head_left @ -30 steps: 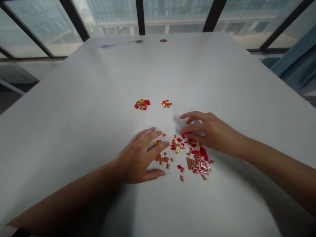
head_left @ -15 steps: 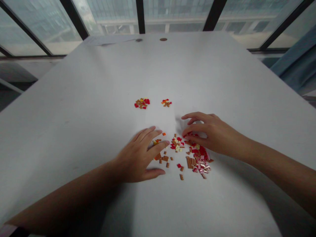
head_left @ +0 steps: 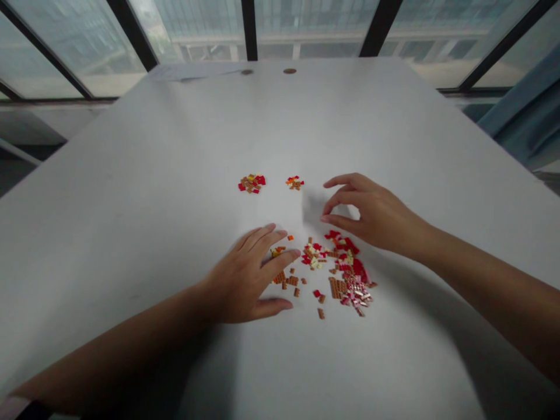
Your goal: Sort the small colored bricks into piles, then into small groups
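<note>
My left hand (head_left: 254,274) rests palm down on the table with its fingers spread. Under and beside its fingers lie small brown and orange building bricks (head_left: 292,281), partly covered by the hand. My right hand (head_left: 370,210) is raised over the table with thumb and index finger pinched together; whatever is between the fingertips is too small to make out. Just below it spreads a loose pile of red, pink and brown bricks (head_left: 359,271). Left of that pile sits a cluster of red and pale yellow bricks (head_left: 314,255).
Farther off on the white table (head_left: 196,146) are two small heaps, a larger mixed heap (head_left: 252,184) and a smaller orange-brown heap (head_left: 294,183). Two round discs (head_left: 289,71) and a flat sheet (head_left: 179,73) lie near the far edge, by the windows. A blue curtain (head_left: 529,111) hangs at right.
My right hand has lifted off the red bricks and moved away from me, toward the small far heap, uncovering the pile's top. My left hand stays in place.
</note>
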Action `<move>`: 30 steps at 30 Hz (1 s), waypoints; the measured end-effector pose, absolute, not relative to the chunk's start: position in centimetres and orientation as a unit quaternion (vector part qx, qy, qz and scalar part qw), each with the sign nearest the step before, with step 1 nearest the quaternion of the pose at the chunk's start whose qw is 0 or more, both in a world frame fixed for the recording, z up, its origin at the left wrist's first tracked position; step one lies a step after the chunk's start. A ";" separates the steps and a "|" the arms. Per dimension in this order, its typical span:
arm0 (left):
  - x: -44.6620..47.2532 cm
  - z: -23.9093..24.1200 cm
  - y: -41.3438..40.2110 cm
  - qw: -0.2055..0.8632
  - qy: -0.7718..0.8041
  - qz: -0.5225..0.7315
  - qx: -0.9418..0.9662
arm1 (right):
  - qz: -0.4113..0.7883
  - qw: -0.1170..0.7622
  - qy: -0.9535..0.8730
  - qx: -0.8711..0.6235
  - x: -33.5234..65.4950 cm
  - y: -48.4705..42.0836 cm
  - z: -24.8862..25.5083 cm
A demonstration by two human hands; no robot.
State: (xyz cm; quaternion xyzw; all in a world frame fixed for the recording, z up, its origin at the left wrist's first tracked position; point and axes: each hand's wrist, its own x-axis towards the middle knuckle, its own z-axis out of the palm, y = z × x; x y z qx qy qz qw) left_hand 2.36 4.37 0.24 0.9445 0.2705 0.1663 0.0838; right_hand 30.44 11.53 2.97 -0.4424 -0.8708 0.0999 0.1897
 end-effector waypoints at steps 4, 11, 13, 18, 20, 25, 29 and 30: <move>2.2 0.1 4.4 0.085 0.269 0.167 0.945 | 0.087 0.206 -0.849 -0.479 29.6 16.0 2.0; 2.1 -0.2 4.3 0.102 0.275 0.170 0.941 | 0.082 0.260 -0.793 -0.544 27.9 21.4 -0.4; 2.1 -0.1 4.3 0.102 0.273 0.170 0.941 | 0.086 0.268 -0.792 -0.541 27.7 21.7 -0.7; 2.2 -0.1 4.2 0.109 0.279 0.173 0.938 | 0.079 0.278 -0.792 -0.538 27.9 21.5 -0.6; 2.2 -0.1 4.2 0.107 0.281 0.168 0.939 | 0.070 0.278 -0.793 -0.538 28.0 21.2 -0.5; 2.1 -0.1 4.2 0.099 0.282 0.163 0.940 | 0.099 0.244 -0.813 -0.520 27.9 20.3 -0.2; 2.2 -0.1 4.3 0.097 0.276 0.170 0.941 | 0.073 0.248 -0.819 -0.512 28.9 18.9 0.8; 2.2 -0.1 4.3 0.098 0.278 0.173 0.940 | 0.070 0.241 -0.826 -0.504 29.4 18.4 1.2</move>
